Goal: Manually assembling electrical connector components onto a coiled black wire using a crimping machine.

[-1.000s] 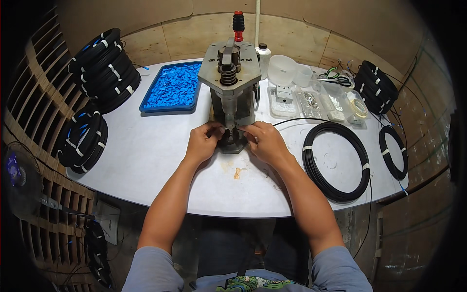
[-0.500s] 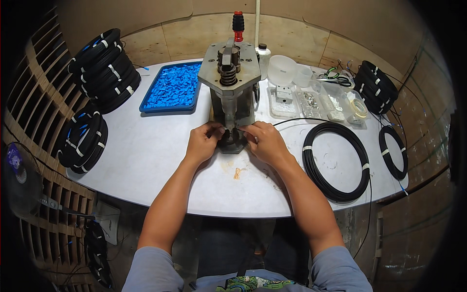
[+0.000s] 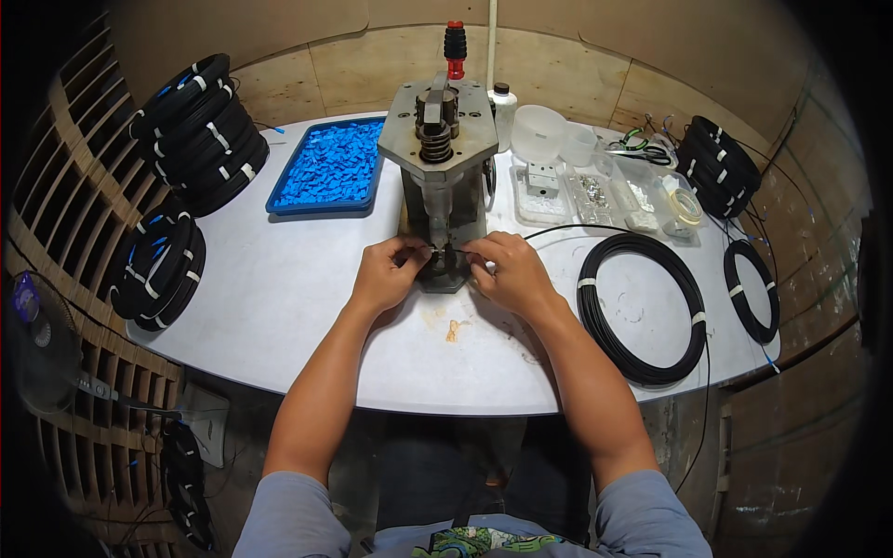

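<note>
1. L hand (image 3: 383, 273) & R hand (image 3: 507, 272) are meeting at the base of the grey press (image 3: 445, 177), fingertips pinched together. Each seems to be pinching a thin black cable (image 3: 558, 230) at the press's lower slot; the exact bit held is too small to tell.
2. The cable is running from the R hand's fingers out to the right, arcing over the table & joining the big black cable coil (image 3: 644, 307) lying flat just right of the R forearm.
3. The press is standing upright at table centre, w/ a spring stack on top & a red-tipped handle (image 3: 455, 41) sticking up behind it. Its foot is sitting between the two hands.
4. A blue tray (image 3: 326, 173) full of small blue parts is lying left of the press, near but apart.
5. Clear plastic containers (image 3: 595, 191) w/ small metal parts are sitting right of the press; a white cup (image 3: 539, 133) & a small bottle (image 3: 503, 104) are standing behind them.
6. Stacks of black coils w/ white ties (image 3: 200, 130) are resting at the far-left edge; more coils (image 3: 160, 268) are hanging lower left. Another stack (image 3: 718, 166) is sitting far right, w/ a smaller single coil (image 3: 749, 288) near the right rim.
7. The white table (image 3: 279, 316) is round-edged; a fan (image 3: 37, 339) is standing off its lower-left side.
</note>
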`<state>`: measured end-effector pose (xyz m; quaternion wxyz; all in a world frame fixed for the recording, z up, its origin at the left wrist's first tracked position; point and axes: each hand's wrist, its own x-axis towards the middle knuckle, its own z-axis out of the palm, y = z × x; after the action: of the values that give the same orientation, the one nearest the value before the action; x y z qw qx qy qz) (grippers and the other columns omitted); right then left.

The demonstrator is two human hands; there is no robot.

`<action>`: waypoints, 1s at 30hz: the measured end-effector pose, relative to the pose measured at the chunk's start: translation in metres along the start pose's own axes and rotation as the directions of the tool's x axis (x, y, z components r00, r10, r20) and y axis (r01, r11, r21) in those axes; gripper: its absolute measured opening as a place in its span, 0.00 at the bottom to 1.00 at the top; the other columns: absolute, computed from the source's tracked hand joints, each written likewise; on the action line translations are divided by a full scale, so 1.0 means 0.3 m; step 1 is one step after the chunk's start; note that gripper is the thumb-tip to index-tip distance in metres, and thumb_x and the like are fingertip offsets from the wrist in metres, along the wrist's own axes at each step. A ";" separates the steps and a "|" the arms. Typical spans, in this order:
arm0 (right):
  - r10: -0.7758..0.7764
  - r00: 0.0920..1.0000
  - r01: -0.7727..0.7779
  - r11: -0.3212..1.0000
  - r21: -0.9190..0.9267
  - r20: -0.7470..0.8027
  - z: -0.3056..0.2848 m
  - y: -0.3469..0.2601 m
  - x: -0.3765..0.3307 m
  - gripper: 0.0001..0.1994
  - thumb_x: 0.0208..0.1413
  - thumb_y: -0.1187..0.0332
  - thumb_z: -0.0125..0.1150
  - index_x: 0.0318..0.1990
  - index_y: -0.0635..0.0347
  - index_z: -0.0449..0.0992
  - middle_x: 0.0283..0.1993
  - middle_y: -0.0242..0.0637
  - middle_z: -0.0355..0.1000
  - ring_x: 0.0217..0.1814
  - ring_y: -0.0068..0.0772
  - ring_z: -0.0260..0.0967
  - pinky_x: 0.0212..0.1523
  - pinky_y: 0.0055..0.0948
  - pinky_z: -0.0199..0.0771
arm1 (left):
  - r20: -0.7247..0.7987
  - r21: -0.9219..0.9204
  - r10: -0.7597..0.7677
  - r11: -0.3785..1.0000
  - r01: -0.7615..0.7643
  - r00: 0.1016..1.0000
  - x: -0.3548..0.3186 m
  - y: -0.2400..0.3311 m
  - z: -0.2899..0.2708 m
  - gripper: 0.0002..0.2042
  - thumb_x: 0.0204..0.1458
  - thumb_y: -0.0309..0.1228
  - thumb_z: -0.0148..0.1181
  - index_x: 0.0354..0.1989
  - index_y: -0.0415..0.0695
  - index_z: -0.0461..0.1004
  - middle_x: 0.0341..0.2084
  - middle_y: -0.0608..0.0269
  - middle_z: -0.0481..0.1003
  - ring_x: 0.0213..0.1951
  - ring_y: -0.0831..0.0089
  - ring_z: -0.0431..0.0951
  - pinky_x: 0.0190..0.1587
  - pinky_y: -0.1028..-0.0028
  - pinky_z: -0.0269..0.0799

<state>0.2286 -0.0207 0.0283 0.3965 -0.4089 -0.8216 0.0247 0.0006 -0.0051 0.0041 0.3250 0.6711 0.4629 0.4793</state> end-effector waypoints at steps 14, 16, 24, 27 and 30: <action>-0.028 0.998 0.025 0.998 0.052 0.058 -0.033 -0.017 -0.011 0.09 0.44 0.71 0.62 0.36 0.56 0.81 0.31 0.39 0.76 0.34 0.45 0.75 0.40 0.39 0.77 | 0.151 -0.031 -0.004 0.999 0.009 0.989 -0.014 0.002 -0.032 0.08 0.53 0.28 0.66 0.37 0.35 0.81 0.30 0.59 0.82 0.32 0.78 0.79 0.38 0.76 0.75; -0.027 0.998 0.023 0.998 0.051 0.063 -0.035 -0.009 -0.016 0.09 0.45 0.71 0.63 0.36 0.56 0.81 0.31 0.39 0.76 0.33 0.45 0.74 0.38 0.38 0.77 | 0.152 -0.030 -0.005 1.000 0.010 0.988 -0.014 0.012 -0.029 0.09 0.52 0.28 0.66 0.37 0.35 0.81 0.29 0.59 0.82 0.32 0.78 0.79 0.38 0.76 0.75; -0.058 0.992 0.051 0.996 0.069 0.109 -0.042 -0.013 -0.015 0.07 0.48 0.68 0.67 0.35 0.56 0.80 0.29 0.39 0.75 0.30 0.43 0.74 0.35 0.36 0.76 | 0.224 0.000 -0.057 0.998 0.059 0.973 -0.021 0.018 -0.052 0.10 0.49 0.31 0.68 0.35 0.37 0.81 0.28 0.62 0.81 0.31 0.79 0.77 0.36 0.76 0.73; -0.087 0.989 0.082 0.995 0.049 0.117 -0.044 -0.005 -0.016 0.07 0.48 0.69 0.66 0.34 0.57 0.80 0.29 0.39 0.75 0.29 0.42 0.74 0.34 0.35 0.76 | 0.268 0.000 0.004 1.000 -0.004 0.963 -0.019 0.027 -0.056 0.10 0.48 0.31 0.69 0.34 0.37 0.81 0.27 0.62 0.80 0.31 0.79 0.77 0.36 0.76 0.72; -0.091 0.986 0.082 0.994 0.072 0.137 -0.048 -0.015 -0.013 0.06 0.47 0.70 0.66 0.34 0.57 0.80 0.30 0.39 0.75 0.30 0.43 0.74 0.35 0.36 0.76 | 0.288 -0.001 -0.029 1.000 0.030 0.957 -0.016 0.028 -0.064 0.10 0.48 0.31 0.69 0.34 0.37 0.82 0.27 0.62 0.80 0.31 0.78 0.76 0.36 0.76 0.72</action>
<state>0.2367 -0.0303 0.0372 0.3518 -0.3566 -0.8632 0.0633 -0.0156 -0.0128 0.0160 0.3978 0.7258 0.4194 0.3728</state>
